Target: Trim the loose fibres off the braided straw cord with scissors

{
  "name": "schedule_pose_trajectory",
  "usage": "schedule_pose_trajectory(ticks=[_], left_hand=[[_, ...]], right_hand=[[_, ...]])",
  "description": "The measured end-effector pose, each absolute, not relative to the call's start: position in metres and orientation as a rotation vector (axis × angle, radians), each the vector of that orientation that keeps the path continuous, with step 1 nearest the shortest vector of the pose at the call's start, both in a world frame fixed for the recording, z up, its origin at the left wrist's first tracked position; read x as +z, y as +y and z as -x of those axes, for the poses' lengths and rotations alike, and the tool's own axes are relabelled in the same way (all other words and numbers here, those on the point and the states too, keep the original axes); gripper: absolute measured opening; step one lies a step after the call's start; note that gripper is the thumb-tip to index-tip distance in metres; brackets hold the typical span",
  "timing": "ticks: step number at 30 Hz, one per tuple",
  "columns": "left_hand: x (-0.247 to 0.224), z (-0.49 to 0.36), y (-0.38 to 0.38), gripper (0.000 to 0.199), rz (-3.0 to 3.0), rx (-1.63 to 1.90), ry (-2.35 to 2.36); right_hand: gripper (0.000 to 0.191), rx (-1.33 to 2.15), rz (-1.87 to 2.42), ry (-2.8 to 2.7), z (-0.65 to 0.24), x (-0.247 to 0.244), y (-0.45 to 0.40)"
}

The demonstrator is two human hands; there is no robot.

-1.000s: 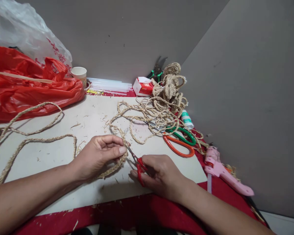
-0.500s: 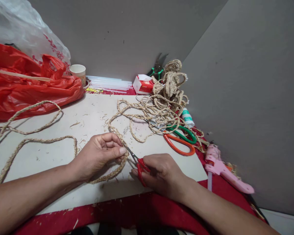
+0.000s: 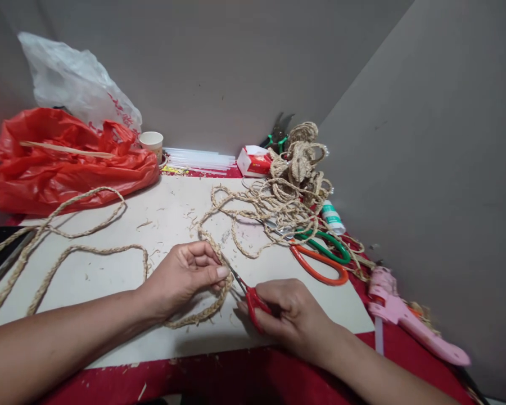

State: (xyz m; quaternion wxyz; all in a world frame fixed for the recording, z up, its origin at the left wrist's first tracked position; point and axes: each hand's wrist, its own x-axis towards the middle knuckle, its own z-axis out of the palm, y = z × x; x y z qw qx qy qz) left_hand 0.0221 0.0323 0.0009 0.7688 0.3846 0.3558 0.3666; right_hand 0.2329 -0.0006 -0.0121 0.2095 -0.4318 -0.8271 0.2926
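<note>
Above the white board (image 3: 172,194), the left hand (image 3: 189,275) pinches between thumb and fingers the braided straw cord (image 3: 194,319), seemingly light, pliable and best held close beside the red-handled scissors (image 3: 255,308) that the right hand (image 3: 293,315) clasps in curled fingers.

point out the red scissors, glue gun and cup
Red scissors (image 3: 254,302): head view, on the red handle.
Glue gun (image 3: 413,324): head view, on the pink body.
Cup (image 3: 153,150): head view, on the outer wall.
</note>
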Motion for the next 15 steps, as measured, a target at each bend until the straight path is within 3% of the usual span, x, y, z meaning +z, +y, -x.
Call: schedule_pose_trajectory(ticks=[15], left_hand=[[0.005, -0.017, 0.043, 0.018, -0.742, 0.810, 0.732]], right_hand=[[0.038, 0.807, 1.169, -2.237, -0.234, -0.004, -0.002]])
